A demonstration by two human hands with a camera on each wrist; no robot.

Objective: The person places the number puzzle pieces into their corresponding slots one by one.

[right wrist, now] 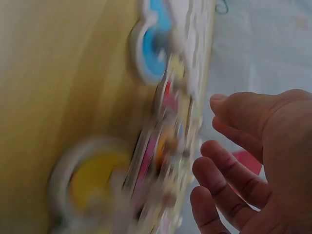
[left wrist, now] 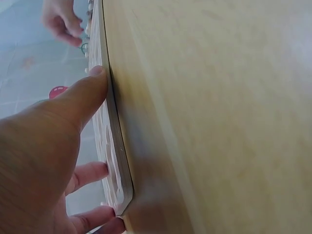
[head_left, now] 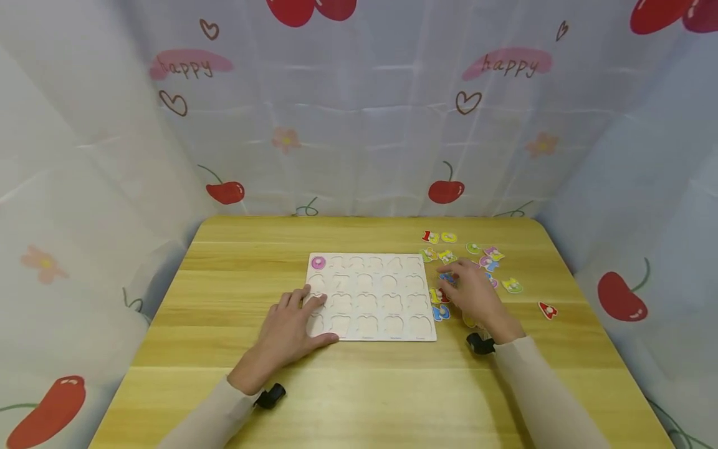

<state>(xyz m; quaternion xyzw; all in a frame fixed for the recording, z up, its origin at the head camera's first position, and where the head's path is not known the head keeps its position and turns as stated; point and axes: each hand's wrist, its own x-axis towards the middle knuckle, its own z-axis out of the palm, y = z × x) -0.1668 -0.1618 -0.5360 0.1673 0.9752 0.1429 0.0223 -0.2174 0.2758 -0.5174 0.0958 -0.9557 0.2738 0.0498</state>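
Puzzle board (head_left: 378,304) lies flat on the table (head_left: 370,393), steadied at its near left corner by the left hand (head_left: 288,327), fingers spread, while the right hand (head_left: 473,292), loosely open and seemingly holding nothing, hovers over knobbed pieces (head_left: 447,256) beside it. Pinching one knob (right wrist: 165,42) at a time looks surest; the right hand hides some pieces, and wrist-view blur muddies others.

Plain, pale beige sleeves (head_left: 552,399) cover both forearms; their cuffs (head_left: 513,350) end near the wrists (head_left: 505,327). A small black device (head_left: 480,343) juts out at each wrist; its shape is blocky.
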